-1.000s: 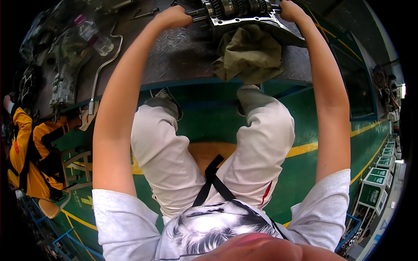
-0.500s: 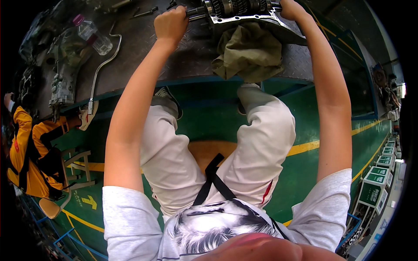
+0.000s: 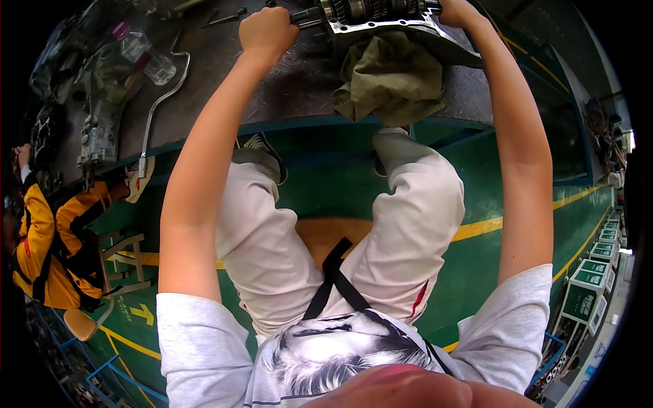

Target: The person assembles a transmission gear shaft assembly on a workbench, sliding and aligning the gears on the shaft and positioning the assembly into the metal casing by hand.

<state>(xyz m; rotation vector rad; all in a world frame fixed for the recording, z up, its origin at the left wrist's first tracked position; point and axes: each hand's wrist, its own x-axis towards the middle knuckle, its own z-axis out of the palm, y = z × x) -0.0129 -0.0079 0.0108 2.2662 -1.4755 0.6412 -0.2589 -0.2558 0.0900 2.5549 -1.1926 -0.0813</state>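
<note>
At the top of the view, a gear shaft assembly [image 3: 374, 9] with several dark toothed gears lies over an open, silvery gearbox housing [image 3: 381, 26]. My left hand [image 3: 267, 30] is closed in a fist at the left end of the gear shafts, where a splined end and a thinner rod stick out. On the opposite side my right hand [image 3: 457, 11] grips the shaft end, its fingers partly cut off by the frame's upper edge. A crumpled olive-green cloth [image 3: 391, 75] is bunched against the near side of the housing.
Left on the dark metal workbench [image 3: 292, 95] are a clear bottle [image 3: 146, 54] with a pink cap, a bent metal bar [image 3: 155, 112] and a metal casing [image 3: 98, 139]. A co-worker in yellow and black [image 3: 41, 238] sits at far left. Green boxes [image 3: 585, 289] line the right.
Both my hands keep to the shaft ends, with only a slight shift of the left fist. At far left, the co-worker's arm has moved a little.
</note>
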